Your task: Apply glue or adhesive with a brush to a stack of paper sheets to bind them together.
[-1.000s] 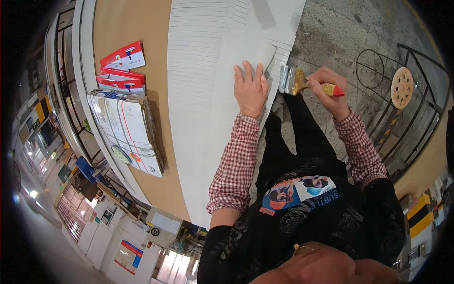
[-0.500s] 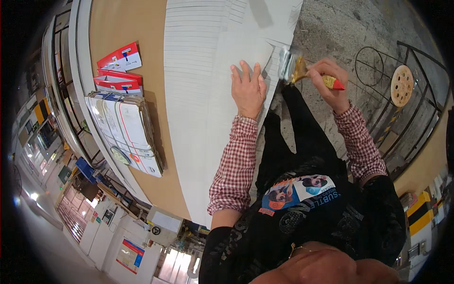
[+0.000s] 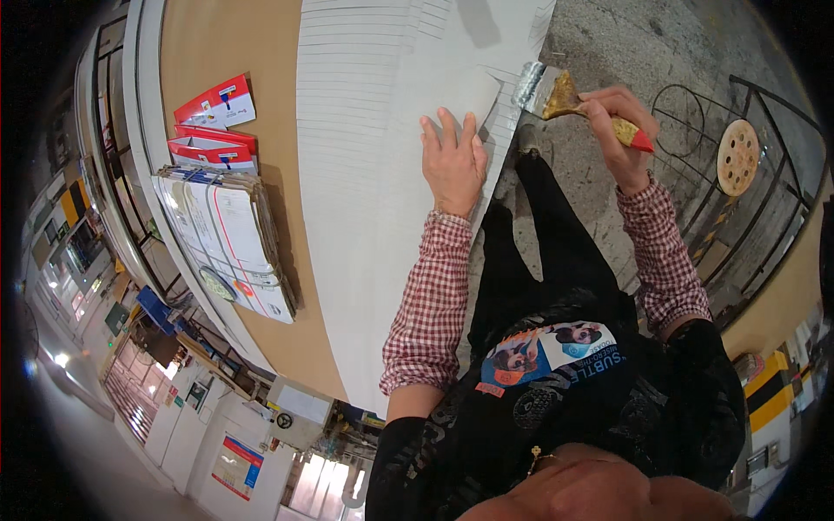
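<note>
My left hand lies flat, fingers spread, on a big stack of white sheets fanned out so their edges form steps, near the stack's right edge. My right hand grips the wooden, red-tipped handle of a wide paintbrush. The brush's metal band and bristles reach the edge of the white sheets, just right of and above my left hand.
The sheets rest on a brown table. A bundle of flat folded cartons and red-and-white packets lie on its left part. To the right is grey concrete floor, a black metal frame and a round wooden stool seat.
My right hand has carried the brush up and to the left, from beside the sheets onto their edge. My left hand stays flat on the stack.
</note>
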A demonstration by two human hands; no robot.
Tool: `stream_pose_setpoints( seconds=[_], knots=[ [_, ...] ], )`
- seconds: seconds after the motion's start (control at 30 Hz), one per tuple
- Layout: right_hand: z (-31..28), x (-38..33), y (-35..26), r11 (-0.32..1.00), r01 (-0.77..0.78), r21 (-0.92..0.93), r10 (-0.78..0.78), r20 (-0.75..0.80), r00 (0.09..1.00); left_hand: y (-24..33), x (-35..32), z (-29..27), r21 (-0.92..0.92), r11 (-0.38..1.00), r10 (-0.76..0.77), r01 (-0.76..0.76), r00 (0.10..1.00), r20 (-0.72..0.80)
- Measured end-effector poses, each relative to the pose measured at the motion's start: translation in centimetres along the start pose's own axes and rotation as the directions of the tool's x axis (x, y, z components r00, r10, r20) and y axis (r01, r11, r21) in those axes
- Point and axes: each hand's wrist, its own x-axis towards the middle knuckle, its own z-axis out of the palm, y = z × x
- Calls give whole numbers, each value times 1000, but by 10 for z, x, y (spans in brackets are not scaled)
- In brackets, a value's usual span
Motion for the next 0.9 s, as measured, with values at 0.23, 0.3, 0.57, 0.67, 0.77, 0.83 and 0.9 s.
stream_pose_setpoints(
  seconds=[0.23,0.3,0.57,0.67,0.77,0.83,0.9],
  knots=[
    [-1,-6,-8,1000,-10,-11,9,-66,998,-2,-2,3,2,1000,11,-11,999,-35],
    [-1,-11,-3,1000,-13,-19,13,-6,1000,-1,-4,6,6,1000,3,-3,1000,-10],
    [-3,-46,-22,994,31,-100,-36,-51,998,8,-45,9,-5,976,-215,216,974,64],
    [6,-52,-23,992,44,-115,-47,-21,999,3,-50,3,16,992,-124,123,990,62],
    [19,-54,-23,994,50,-100,-55,-44,998,-5,-43,-3,68,997,-51,46,996,67],
    [29,-63,-22,992,74,-107,-74,0,997,-13,-41,-6,22,1000,4,-4,1000,-8],
    [29,-78,-26,993,56,-108,-54,19,998,-16,-40,-7,32,999,23,-23,1000,-7]
  ],
)
